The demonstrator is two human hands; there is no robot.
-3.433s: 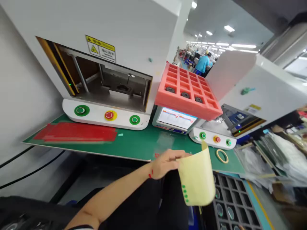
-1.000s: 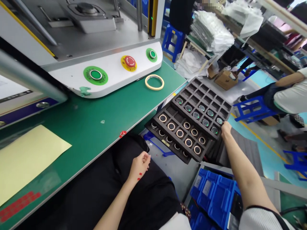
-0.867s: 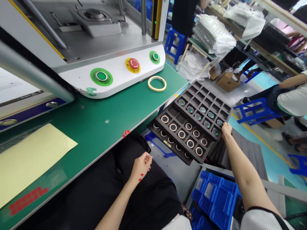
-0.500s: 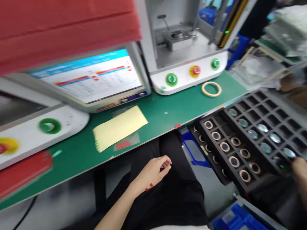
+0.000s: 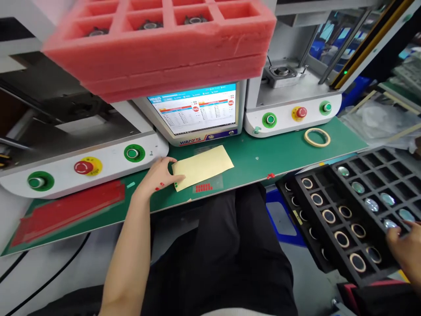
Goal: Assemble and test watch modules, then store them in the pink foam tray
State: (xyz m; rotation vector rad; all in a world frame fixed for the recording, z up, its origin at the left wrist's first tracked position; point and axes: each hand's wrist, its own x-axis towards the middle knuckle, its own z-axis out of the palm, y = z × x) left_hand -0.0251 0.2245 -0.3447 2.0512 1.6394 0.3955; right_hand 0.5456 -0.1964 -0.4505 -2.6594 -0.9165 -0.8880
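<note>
My left hand (image 5: 161,173) rests over the left end of a pale yellow sheet (image 5: 205,164) on the green bench. Its thumb touches the sheet beside small green marks; the fingers are bent and apart from the thumb, with nothing seen between them. Small red patches show on the wrist. At the right edge, my right hand (image 5: 406,245) reaches over a black compartment tray (image 5: 371,232), fingers apart. Its fingertips are at a round, glassy lens (image 5: 390,224); whether they grip anything there is unclear. More lenses and several tan-rimmed rings (image 5: 342,239) sit in the tray.
A red foam tray (image 5: 171,66) with dark parts overhangs the monitor (image 5: 200,112). Button panels (image 5: 301,113) front the machines on both sides. Also on the bench are a tape ring (image 5: 317,137), red sheets (image 5: 69,210) and a strip of red stickers (image 5: 204,188).
My left hand has moved from above my lap up and left onto the yellow sheet. The right hand has come further into view at the tray. The camera view has shifted left.
</note>
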